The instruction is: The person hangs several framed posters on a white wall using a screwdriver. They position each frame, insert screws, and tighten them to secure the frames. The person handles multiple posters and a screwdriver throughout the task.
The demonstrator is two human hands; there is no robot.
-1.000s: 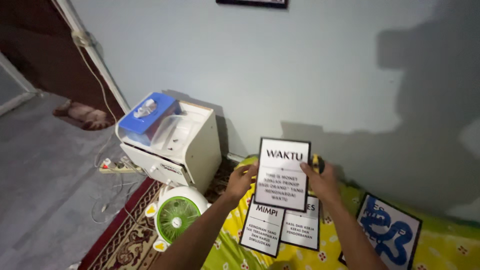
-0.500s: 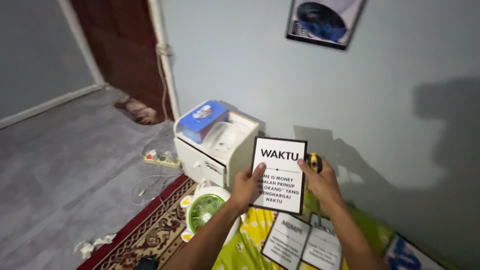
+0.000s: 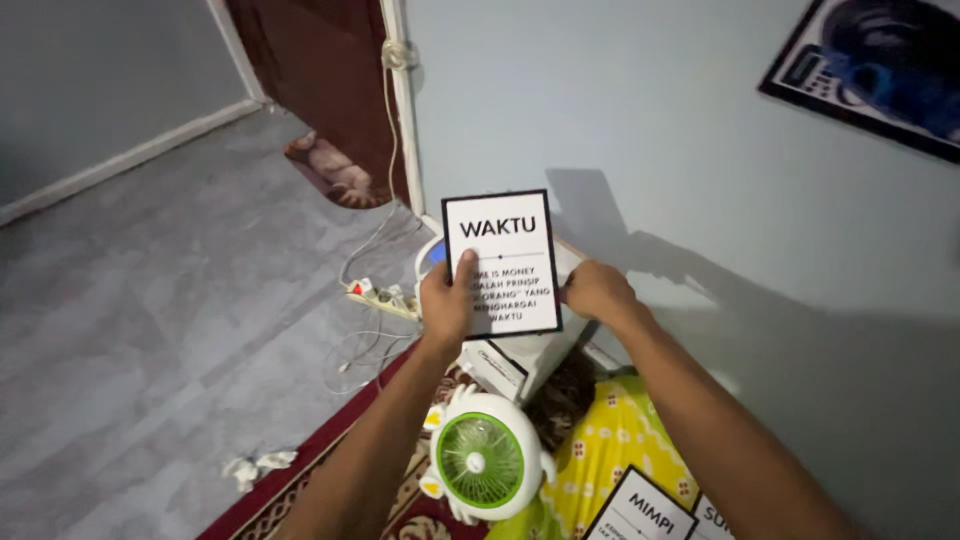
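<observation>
I hold a white card poster with a black border and black lettering [image 3: 500,250] upright in front of the pale blue wall. My left hand [image 3: 447,302] grips its lower left edge, thumb on the face. My right hand [image 3: 597,292] holds its lower right edge. Behind the poster, a white printer [image 3: 525,360] with a blue item on top is mostly hidden.
A small green and white fan [image 3: 483,457] stands on the patterned red rug [image 3: 330,470]. Two more black-bordered cards [image 3: 640,510] lie on a yellow cloth [image 3: 610,440]. A power strip [image 3: 380,297] with cables sits on the grey floor. A framed picture [image 3: 880,70] hangs upper right; a dark red curtain [image 3: 320,90] covers the doorway.
Both hands have lifted the poster higher against the wall, and my view has risen and swung left, showing more floor and the doorway; the printer is now hidden behind the poster.
</observation>
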